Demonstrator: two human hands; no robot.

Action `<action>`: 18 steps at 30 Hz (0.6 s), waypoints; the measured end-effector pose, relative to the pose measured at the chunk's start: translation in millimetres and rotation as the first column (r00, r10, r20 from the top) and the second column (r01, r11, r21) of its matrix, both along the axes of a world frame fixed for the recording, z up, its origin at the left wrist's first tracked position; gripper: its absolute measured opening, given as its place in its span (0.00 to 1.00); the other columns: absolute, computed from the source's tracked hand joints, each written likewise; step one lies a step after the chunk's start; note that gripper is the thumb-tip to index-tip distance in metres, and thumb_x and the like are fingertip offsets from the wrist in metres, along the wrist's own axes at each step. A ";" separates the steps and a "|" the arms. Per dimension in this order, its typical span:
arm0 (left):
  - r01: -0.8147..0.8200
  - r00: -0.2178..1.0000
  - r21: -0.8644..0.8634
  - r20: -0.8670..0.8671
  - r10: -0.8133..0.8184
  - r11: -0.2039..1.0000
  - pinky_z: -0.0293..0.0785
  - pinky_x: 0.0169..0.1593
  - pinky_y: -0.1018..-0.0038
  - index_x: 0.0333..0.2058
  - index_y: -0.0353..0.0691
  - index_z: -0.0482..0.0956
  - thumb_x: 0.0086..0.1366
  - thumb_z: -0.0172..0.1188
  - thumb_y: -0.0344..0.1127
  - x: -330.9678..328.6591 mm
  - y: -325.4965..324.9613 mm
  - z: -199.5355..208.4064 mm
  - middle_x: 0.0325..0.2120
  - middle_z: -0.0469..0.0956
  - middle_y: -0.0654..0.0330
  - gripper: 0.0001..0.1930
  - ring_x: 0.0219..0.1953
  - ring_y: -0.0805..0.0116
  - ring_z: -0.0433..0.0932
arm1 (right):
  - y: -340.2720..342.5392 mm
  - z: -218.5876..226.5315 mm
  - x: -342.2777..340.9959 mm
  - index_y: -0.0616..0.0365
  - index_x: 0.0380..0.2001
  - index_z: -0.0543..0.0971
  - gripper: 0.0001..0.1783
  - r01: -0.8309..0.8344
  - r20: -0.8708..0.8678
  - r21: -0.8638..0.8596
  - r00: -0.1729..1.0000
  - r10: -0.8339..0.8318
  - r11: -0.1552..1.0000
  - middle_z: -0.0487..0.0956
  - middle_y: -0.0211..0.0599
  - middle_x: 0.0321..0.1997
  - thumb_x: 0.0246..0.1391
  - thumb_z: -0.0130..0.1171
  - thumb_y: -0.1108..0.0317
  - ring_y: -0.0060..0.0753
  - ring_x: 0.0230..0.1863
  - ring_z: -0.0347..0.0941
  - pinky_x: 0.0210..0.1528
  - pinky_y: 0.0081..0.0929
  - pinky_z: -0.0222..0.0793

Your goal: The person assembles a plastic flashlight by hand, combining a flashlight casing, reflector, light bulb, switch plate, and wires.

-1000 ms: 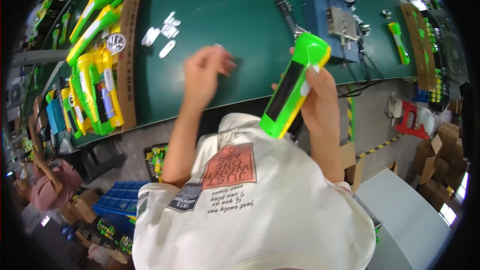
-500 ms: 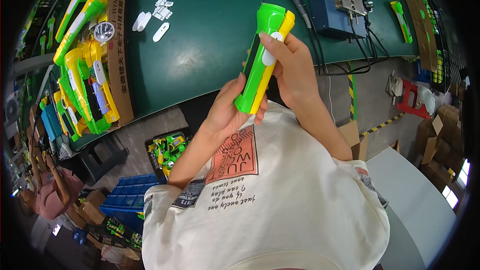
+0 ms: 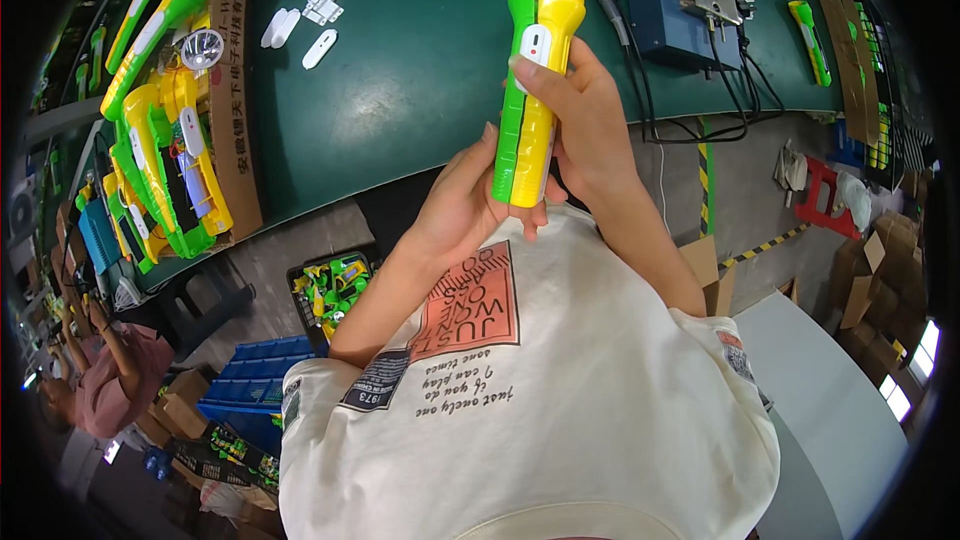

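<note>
A green and yellow flashlight (image 3: 530, 110) stands nearly upright in the picture, held between my two hands above the near edge of the green table. Its wide head points away from me, and the white switch panel (image 3: 535, 44) faces up. My right hand (image 3: 583, 118) grips the flashlight from the right, thumb lying just below the panel. My left hand (image 3: 462, 188) is closed around the lower end of the body from the left; some of its fingers are hidden behind it.
On the green table (image 3: 400, 70) lie several small white plastic parts (image 3: 322, 8). At left, a cardboard box (image 3: 236, 90) holds several flashlight shells and a round reflector (image 3: 202, 49). A blue machine (image 3: 668, 0) with black cables stands back right, another flashlight (image 3: 810, 40) beyond it. A co-worker (image 3: 125, 375) is at far left.
The flashlight has turned about its long axis, so more of the yellow half and the whole switch panel now face up. It has also become more upright. Both hands keep hold.
</note>
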State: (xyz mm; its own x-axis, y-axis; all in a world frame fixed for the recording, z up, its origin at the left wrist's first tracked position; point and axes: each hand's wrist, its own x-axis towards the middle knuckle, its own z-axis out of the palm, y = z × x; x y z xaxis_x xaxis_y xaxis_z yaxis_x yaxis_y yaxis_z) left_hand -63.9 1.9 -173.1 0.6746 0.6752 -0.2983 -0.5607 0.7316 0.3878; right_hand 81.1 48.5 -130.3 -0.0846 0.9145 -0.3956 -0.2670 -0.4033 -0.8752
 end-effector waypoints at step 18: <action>0.282 0.170 0.645 -0.763 0.624 0.711 0.72 0.31 0.77 0.40 0.33 0.77 0.52 0.70 0.39 12.3 -9.5 23.0 0.25 0.79 0.59 0.21 0.25 0.72 0.77 | -6.7 -11.9 -1.2 0.63 0.52 0.69 0.25 0.006 -0.206 -0.031 0.978 -0.012 1.000 0.77 0.39 0.41 0.64 0.49 0.53 0.32 0.40 0.76 0.47 0.35 0.75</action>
